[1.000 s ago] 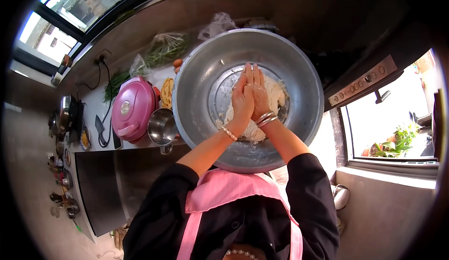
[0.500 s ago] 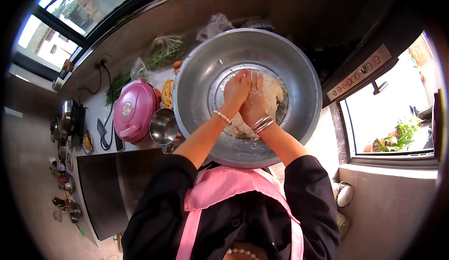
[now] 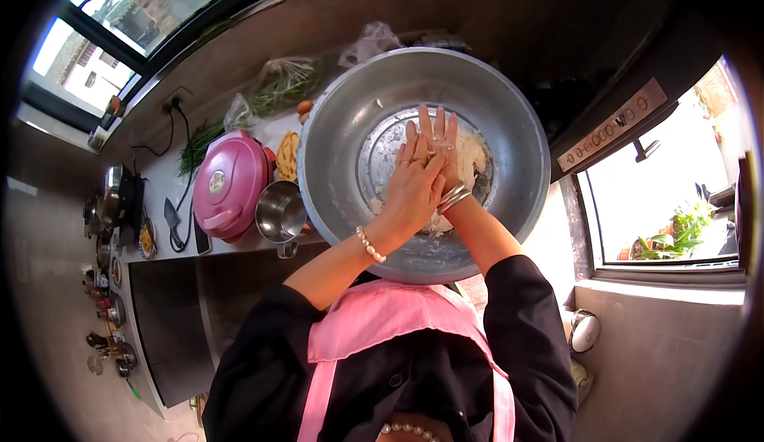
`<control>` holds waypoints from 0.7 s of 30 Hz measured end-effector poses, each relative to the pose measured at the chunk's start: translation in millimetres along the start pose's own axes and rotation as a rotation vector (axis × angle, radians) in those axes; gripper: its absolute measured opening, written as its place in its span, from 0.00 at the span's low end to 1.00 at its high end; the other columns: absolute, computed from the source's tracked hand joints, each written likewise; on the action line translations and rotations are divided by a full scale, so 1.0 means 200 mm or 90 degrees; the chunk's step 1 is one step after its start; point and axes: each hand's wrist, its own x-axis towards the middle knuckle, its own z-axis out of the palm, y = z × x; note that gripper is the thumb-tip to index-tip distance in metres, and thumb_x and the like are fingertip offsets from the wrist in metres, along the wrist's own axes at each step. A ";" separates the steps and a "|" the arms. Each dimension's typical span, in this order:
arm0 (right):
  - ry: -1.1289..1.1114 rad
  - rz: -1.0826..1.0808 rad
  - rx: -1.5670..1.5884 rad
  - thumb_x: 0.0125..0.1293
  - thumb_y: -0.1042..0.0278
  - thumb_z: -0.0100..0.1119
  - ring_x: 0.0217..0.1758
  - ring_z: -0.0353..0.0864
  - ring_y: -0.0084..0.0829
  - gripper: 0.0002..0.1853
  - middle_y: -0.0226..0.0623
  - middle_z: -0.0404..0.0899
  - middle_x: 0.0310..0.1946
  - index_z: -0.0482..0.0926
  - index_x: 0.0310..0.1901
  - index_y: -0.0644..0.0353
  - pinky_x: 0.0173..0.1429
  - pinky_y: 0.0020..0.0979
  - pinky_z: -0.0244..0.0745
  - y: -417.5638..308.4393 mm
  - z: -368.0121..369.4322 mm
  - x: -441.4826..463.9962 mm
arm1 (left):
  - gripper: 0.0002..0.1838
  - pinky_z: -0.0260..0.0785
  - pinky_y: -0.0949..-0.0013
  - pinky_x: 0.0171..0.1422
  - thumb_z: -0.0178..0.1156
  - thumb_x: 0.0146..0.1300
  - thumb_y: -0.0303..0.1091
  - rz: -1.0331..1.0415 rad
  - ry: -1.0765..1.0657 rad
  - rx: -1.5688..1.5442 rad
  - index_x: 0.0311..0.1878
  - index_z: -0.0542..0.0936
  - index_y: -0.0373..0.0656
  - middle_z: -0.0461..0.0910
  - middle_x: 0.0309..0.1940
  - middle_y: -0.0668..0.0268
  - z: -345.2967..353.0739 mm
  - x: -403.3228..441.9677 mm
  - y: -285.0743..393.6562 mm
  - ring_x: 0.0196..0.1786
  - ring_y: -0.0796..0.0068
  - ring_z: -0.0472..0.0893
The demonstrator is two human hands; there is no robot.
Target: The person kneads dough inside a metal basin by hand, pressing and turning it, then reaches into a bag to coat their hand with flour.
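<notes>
A large grey metal basin (image 3: 342,108) stands in front of me with pale, floury dough (image 3: 475,158) in it. My right hand (image 3: 442,144), with silver bangles at the wrist, is above the dough, its fingers stretched out and whitish bits stuck on it. Across its lower part lies my left hand (image 3: 410,187), wearing a ring and a bead bracelet; its fingers are extended and touch the right hand. Both hands hide part of the dough. Smears and crumbs of dough cling to the basin's bottom.
Left of the basin are a metal pot (image 3: 280,213), a pink round appliance (image 3: 232,187), yellowish food pieces (image 3: 287,155), eggs (image 3: 304,108) and bagged greens (image 3: 285,86). A knife (image 3: 172,216) lies farther left. At right is an open window (image 3: 664,171).
My left hand has come back toward me and turned to lie across the right hand. My right hand has lifted off the dough and its fingers have straightened and spread.
</notes>
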 end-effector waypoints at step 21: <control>-0.195 -0.019 -0.042 0.68 0.54 0.41 0.74 0.47 0.59 0.25 0.41 0.52 0.72 0.67 0.64 0.54 0.70 0.70 0.30 0.00 0.00 0.03 | 0.11 0.57 0.50 0.69 0.53 0.62 0.32 -0.019 -0.013 -0.157 0.42 0.82 0.43 0.74 0.57 0.50 -0.02 -0.04 0.06 0.61 0.45 0.70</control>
